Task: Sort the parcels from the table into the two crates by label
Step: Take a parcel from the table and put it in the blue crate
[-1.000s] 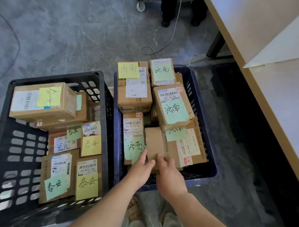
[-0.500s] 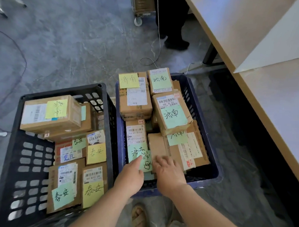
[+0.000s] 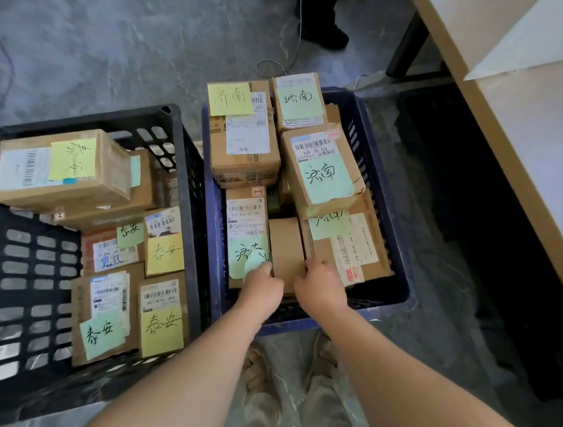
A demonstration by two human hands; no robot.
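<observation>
A pale table [image 3: 519, 133] fills the upper right of the frame above a grey floor [image 3: 103, 44]. At lower left, a black crate [image 3: 84, 119] holds cardboard parcels [image 3: 114, 177] tagged with yellow and green notes. At centre, a blue crate [image 3: 396, 276] is packed with others carrying different handwriting. At the blue crate's near end, a plain brown parcel [image 3: 285, 245] sits between labelled neighbours. The left hand [image 3: 264, 288] grips its left edge with curled fingers. The right hand [image 3: 320, 286] grips its right edge the same way.
</observation>
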